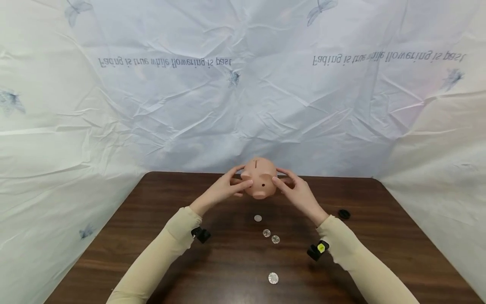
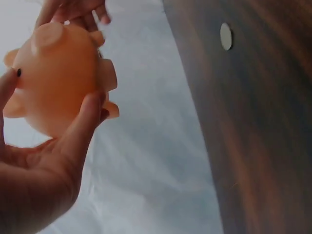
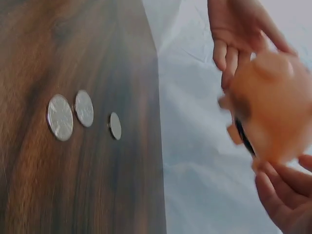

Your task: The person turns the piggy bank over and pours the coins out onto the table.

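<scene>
While both hands hold it up, the piggy bank (image 1: 259, 183) hangs in the air above the far middle of the brown table (image 1: 152, 236). On the left, the left hand (image 1: 225, 191) curls its fingers and thumb around that side of the pig, and the left wrist view shows the thumb (image 2: 83, 129) pressed on its round belly. The pig's nose points toward the near side and the coin slot sits on top. On the right, the right hand (image 1: 295, 192) curls round the other side the same way; the right wrist view is blurry, but fingertips (image 3: 273, 192) show under the pig. On the table near the arms lie four silver coins: one small coin (image 1: 257, 218) closest to the pig, two coins (image 1: 271, 236) side by side, and a big coin (image 1: 273, 278) nearest. A little black cap (image 1: 344, 214) lies far off to the right. The pig is smooth and round, so I think it could slip and drop if either hand lets go too soon. It could then land on the coins and knock them away.
</scene>
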`<state>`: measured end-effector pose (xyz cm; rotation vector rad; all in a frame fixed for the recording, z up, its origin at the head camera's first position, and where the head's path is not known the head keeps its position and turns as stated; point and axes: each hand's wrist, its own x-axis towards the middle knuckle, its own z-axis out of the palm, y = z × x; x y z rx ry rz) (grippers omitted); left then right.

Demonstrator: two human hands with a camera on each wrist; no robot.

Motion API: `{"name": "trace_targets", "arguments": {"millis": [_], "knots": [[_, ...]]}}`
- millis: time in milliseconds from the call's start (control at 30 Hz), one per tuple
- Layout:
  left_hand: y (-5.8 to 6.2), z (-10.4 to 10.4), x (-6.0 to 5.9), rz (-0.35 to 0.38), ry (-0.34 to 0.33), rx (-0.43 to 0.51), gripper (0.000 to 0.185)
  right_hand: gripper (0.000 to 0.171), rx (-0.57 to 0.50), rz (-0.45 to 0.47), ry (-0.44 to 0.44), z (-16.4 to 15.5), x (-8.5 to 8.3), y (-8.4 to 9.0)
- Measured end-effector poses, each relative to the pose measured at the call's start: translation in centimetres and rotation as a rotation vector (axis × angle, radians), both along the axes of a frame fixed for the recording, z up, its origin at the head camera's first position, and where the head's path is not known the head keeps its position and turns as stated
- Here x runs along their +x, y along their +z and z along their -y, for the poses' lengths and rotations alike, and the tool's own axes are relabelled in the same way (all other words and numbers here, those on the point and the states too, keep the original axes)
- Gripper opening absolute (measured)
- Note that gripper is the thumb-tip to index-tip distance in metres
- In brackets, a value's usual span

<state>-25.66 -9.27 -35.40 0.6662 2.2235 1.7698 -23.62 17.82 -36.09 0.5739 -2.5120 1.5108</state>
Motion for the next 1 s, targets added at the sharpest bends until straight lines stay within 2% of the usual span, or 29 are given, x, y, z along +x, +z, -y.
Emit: {"name": "trace_targets", "arguments": {"millis": [100,167,233,267,333,400,467,500,567,600,633,700,733,800,833,933,1000], "knots": [[-0.6,-0.3,0.1,0.080,-0.076,0.108,0.089,0.062,0.014,-0.133,-0.004,0.5,0.4,0.1],[-1.0,-0.4,0.4,0.103,-0.095,0.163,0.097,0.070,0.020,-0.242,0.033,0.9,0.5,0.3],[-1.3,-0.6,0.6,0.060,-0.101,0.214,0.104,0.084,0.026,-0.355,0.095,1.2,0.5,0.4],[-1.4,-0.6,0.7,0.005,-0.105,0.236,0.106,0.091,0.027,-0.409,0.126,1.3,0.4,0.3],[-1.4,-0.9,0.8,-0.195,-0.113,0.236,0.109,0.105,0.025,-0.516,0.177,1.5,0.2,0.2],[-1.0,-1.1,1.0,-0.463,-0.109,0.186,0.109,0.115,-0.002,-0.612,0.215,1.7,-0.1,-0.2],[-0.1,-1.2,1.4,-0.753,-0.073,0.068,0.105,0.124,-0.033,-0.667,0.231,1.7,-0.3,-0.6],[0.5,-1.3,1.6,-0.875,-0.050,0.002,0.101,0.127,-0.044,-0.660,0.239,1.7,-0.3,-0.7],[1.8,-1.4,2.1,-1.048,-0.028,-0.121,0.090,0.129,-0.071,-0.576,0.244,1.6,-0.3,-1.0],[2.4,-1.6,2.4,-1.104,-0.023,-0.187,0.084,0.128,-0.081,-0.493,0.245,1.4,-0.4,-1.2],[3.1,-1.7,2.7,-1.127,-0.013,-0.256,0.080,0.124,-0.073,-0.403,0.237,1.3,-0.3,-1.4],[4.0,-1.9,3.0,-1.072,-0.011,-0.375,0.073,0.105,-0.036,-0.208,0.214,0.9,-0.2,-1.6],[4.3,-2.0,3.0,-1.004,0.000,-0.438,0.070,0.090,-0.028,-0.115,0.209,0.7,-0.2,-1.7],[4.3,-2.1,2.7,-0.813,0.008,-0.530,0.070,0.064,-0.016,0.051,0.200,0.6,-0.2,-1.8],[4.1,-2.0,2.3,-0.690,0.006,-0.553,0.069,0.061,-0.006,0.118,0.184,0.6,-0.1,-1.7],[2.7,-1.4,1.1,-0.249,-0.066,-0.439,0.065,0.067,-0.009,0.246,0.122,1.0,0.1,-1.3],[1.4,-0.8,0.4,-0.008,-0.107,-0.317,0.063,0.069,0.038,0.245,0.064,1.2,0.4,-0.9]]}}
